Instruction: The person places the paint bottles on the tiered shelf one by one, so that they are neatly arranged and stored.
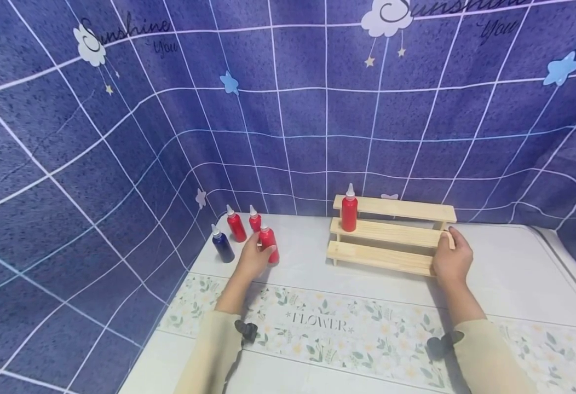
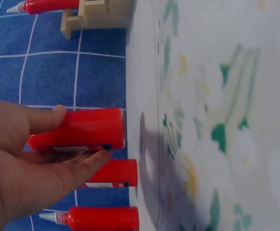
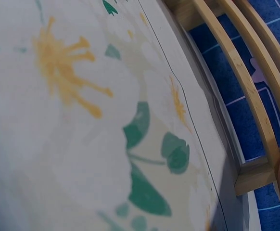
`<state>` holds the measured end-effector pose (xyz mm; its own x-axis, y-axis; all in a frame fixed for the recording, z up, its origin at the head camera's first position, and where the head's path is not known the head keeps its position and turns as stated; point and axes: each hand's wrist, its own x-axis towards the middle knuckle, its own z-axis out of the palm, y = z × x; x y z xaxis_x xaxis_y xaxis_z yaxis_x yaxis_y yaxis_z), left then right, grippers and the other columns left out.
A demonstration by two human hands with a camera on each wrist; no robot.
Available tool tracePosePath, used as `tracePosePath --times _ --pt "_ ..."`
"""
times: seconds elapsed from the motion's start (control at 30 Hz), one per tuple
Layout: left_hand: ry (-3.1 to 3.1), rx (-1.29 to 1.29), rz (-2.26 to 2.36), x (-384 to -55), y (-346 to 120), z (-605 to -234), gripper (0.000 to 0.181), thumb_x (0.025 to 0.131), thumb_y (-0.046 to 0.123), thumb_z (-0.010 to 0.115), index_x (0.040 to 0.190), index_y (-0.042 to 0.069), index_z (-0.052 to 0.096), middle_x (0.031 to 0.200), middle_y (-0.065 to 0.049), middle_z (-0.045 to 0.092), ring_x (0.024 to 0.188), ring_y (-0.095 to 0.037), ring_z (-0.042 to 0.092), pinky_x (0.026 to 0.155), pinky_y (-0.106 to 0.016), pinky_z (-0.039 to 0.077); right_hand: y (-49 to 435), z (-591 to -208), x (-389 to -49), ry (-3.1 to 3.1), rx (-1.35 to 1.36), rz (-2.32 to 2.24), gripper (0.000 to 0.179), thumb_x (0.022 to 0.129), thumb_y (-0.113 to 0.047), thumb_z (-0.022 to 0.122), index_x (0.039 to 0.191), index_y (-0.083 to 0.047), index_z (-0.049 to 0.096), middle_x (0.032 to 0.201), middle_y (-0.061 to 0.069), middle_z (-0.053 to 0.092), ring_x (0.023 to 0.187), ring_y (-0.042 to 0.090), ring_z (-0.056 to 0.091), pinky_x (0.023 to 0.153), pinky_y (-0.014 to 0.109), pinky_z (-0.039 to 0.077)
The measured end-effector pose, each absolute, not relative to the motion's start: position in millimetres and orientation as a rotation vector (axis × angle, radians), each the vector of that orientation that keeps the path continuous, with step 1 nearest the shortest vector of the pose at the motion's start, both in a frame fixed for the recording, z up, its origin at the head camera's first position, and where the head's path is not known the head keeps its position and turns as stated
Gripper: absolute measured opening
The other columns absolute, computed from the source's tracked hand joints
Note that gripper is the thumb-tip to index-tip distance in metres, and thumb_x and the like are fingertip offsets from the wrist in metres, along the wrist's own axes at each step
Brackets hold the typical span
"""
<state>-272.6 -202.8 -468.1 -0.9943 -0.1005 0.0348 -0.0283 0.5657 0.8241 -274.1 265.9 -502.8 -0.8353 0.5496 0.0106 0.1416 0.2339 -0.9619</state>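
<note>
My left hand (image 1: 254,259) holds a red squeeze bottle (image 1: 270,244) with a pale pointed cap, thumb on one side and fingers on the other. In the left wrist view the base of this bottle (image 2: 96,127) is close over the tabletop. Just behind it are two more red bottles (image 1: 236,226) (image 1: 254,220), and a dark blue bottle (image 1: 223,247) stands to their left. My right hand (image 1: 453,259) grips the right end of a three-step wooden rack (image 1: 391,257). On the rack's middle step, toward the left, stands another red bottle (image 1: 349,213).
A white table cover (image 1: 307,246) with a floral band reading "FLOWER" lies under everything. Blue gridded curtains (image 1: 303,109) hang behind and at the left, close to the bottles and the rack. The rack's steps (image 3: 248,82) run across the right wrist view.
</note>
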Motion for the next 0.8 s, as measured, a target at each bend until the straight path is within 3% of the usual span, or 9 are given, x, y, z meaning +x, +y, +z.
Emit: tracePosePath --times 0.43,0.8 --pt "-2.661 0.041 -1.544 -272 -186 -458 0.068 0.104 0.013 0.065 0.162 0.002 0.032 0.162 -0.030 0.044 0.145 -0.050 0.051 0.122 -0.059 0.043 265 -500 -275 -2.145 -0.616 1.630 0.054 0.113 -0.030 0.038 0.164 -0.011 0.036 0.172 0.012 0.035 0.162 0.030 0.030 0.133 0.046 0.028" --pt "-2.678 -0.053 -1.567 -261 -164 -441 0.066 0.103 0.008 0.062 0.161 0.003 0.032 0.154 -0.028 0.052 0.141 -0.047 0.055 0.118 -0.062 0.046 267 -500 -271 -2.159 -0.620 1.630 0.055 0.113 -0.031 0.037 0.164 -0.011 0.035 0.172 0.014 0.035 0.161 0.032 0.032 0.132 0.047 0.030"
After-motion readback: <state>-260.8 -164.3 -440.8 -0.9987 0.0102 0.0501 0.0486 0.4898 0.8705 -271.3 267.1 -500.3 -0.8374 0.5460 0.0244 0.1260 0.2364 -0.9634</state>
